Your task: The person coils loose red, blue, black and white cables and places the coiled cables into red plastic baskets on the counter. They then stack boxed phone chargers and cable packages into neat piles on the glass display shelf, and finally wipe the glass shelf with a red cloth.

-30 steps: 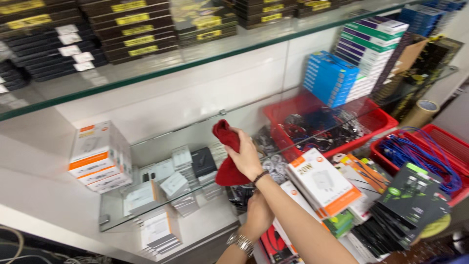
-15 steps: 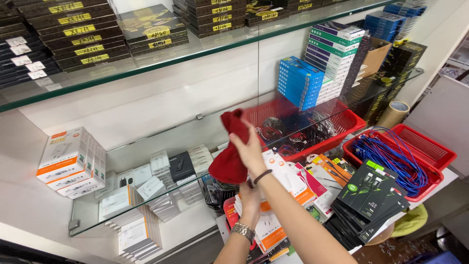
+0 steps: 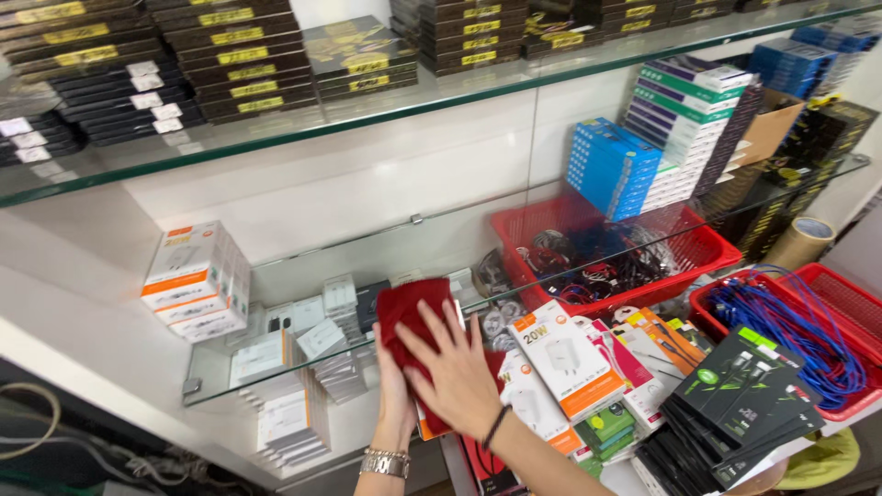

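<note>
Two glass shelves [image 3: 386, 106] span my view, the upper one stacked with flat black boxes [image 3: 239, 55]. On the lower glass shelf a red basket [image 3: 707, 248] holds tangled cables, with blue boxes [image 3: 611, 165] stacked behind it. A second red basket [image 3: 841, 298] at the right holds blue cables [image 3: 781, 321]. White and orange boxes [image 3: 193, 280] sit at the left of the lower shelf. A white charger box [image 3: 560, 358] lies just right of my hands. My right hand [image 3: 459, 377] lies flat on a red cloth [image 3: 413, 317], fingers [image 3: 436, 335] spread wide and pressing, not gripping. My left hand [image 3: 395, 395] is under the cloth's edge, touching it; I cannot tell whether its fingers clasp it. The cloth rests against the front of the lower shelf. A metal watch [image 3: 384, 462] circles my left wrist.
</note>
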